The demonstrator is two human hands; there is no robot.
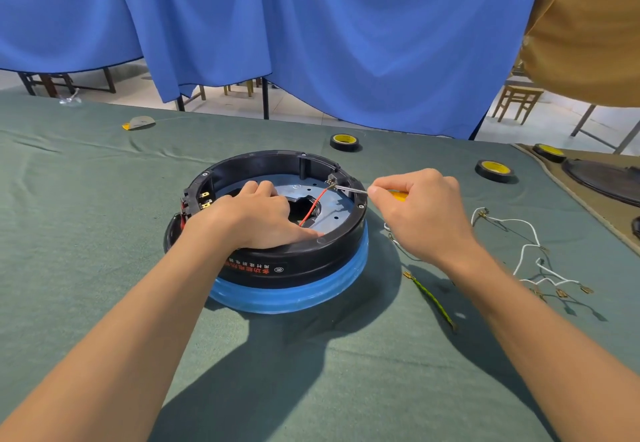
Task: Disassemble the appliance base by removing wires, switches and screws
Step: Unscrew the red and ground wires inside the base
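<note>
Appliance base (pixel 287 268) is sitting at the middle of the green tablecloth (pixel 86 234). It is a black ring on a blue band, with its open side facing up and a grey metal plate (pixel 332 215) showing inside.

Left hand (pixel 256 215) is reaching over the near rim and pressing down on the plate. The thumb is stretching toward the near wall and the fingers are bending at the knuckles. It is gripping nothing that shows.

Right hand (pixel 422 209) is pinching a screwdriver (pixel 396 195) by its yellow handle, with the fingers curling round it. The metal shaft is reaching across the right rim, and the tip is meeting a small part (pixel 333 178) fixed to the inner wall. It is possibly a switch, but it is too small to say for sure.

A red wire (pixel 313 206) is running from that part down into the plate's central opening. Brass terminals (pixel 206 199) are poking out at the left wall.

Loose white wires (pixel 530 254) are lying on the cloth to the right of the base. A green-yellow wire (pixel 433 299) is lying nearer, apart from the base.

Three tape rolls (pixel 344 142) (pixel 494 171) (pixel 549 152) are lying beyond the base. A blue curtain (pixel 311 26) is hanging behind the table.
</note>
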